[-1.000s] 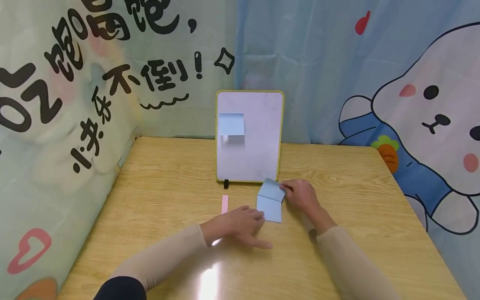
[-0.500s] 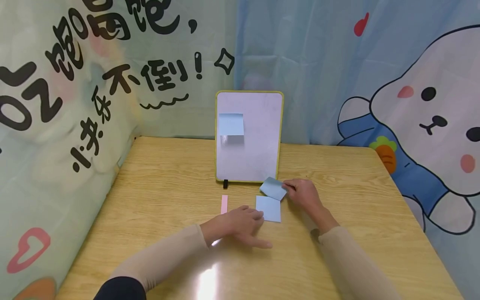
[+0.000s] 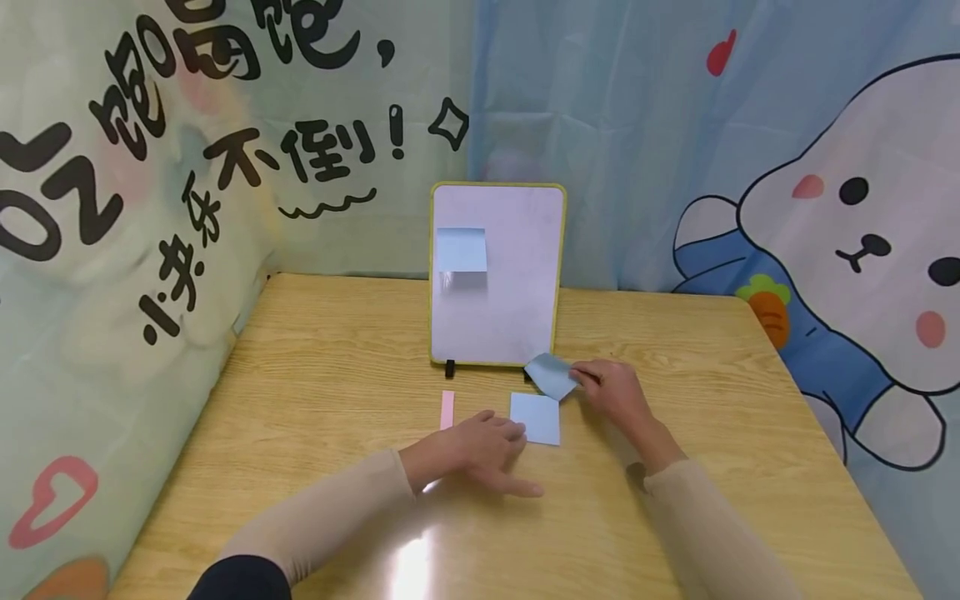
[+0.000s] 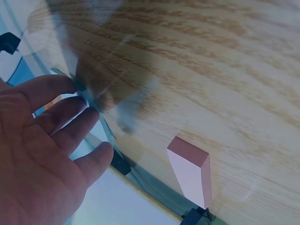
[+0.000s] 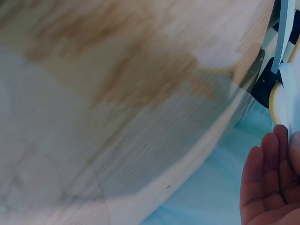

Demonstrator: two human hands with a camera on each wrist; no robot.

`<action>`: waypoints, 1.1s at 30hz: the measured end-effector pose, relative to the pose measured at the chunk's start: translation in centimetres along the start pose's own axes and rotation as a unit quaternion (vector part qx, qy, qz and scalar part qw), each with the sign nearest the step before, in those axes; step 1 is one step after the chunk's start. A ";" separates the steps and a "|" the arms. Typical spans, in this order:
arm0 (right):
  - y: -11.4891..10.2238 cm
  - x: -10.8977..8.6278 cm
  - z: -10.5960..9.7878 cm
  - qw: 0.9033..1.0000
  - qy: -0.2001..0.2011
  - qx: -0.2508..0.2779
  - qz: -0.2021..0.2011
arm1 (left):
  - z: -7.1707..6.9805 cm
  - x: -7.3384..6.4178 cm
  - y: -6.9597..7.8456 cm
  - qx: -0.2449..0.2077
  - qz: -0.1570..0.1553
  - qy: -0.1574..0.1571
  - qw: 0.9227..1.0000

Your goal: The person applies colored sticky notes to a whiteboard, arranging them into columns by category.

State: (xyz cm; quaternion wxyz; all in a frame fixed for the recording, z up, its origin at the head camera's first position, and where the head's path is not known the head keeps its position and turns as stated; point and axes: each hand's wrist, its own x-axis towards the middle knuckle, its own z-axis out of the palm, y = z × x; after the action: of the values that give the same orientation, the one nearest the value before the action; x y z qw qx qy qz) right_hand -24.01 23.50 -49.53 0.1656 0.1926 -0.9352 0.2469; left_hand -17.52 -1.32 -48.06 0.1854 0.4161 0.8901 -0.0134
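A pad of light blue sticky notes lies on the table. My left hand touches its left edge with outstretched fingers, thumb spread toward me; in the left wrist view those fingers are only gently bent. Just behind the pad, my right hand pinches a single blue sticky note by its right corner, and the sheet tilts and bows slightly. At its near corner it overlaps the pad in the head view. In the right wrist view the note rises from between thumb and fingers.
A whiteboard with a yellow rim stands upright on black feet behind the hands, one blue sticky note stuck at its upper left. A narrow pink block lies beside my left wrist. Printed curtains border the wooden table.
The blue sticky note has come away from the pad's far edge. My right hand has drawn it slightly to the right, uncovering the whiteboard's right foot. The left hand stays in place.
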 end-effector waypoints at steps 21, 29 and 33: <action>-0.1 -0.7 -1.2 0.999 -0.008 -0.013 -0.048 | 0.7 0.4 -0.2 -0.003 -0.007 0.031 1.000; -0.9 -0.6 -1.4 0.997 -0.025 -0.023 -0.067 | 0.4 0.7 -0.3 -0.036 -0.016 0.012 0.999; -0.9 -0.4 -1.6 0.997 -0.036 -0.025 -0.064 | 0.2 0.9 -0.4 -0.051 -0.012 0.025 0.998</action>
State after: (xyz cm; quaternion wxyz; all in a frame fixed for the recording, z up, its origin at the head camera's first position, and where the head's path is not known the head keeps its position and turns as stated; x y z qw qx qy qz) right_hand -22.95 23.76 -47.98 0.1521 0.2563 -0.9322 0.2055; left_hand -18.25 -0.94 -48.60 0.1844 0.3954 0.8989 0.0401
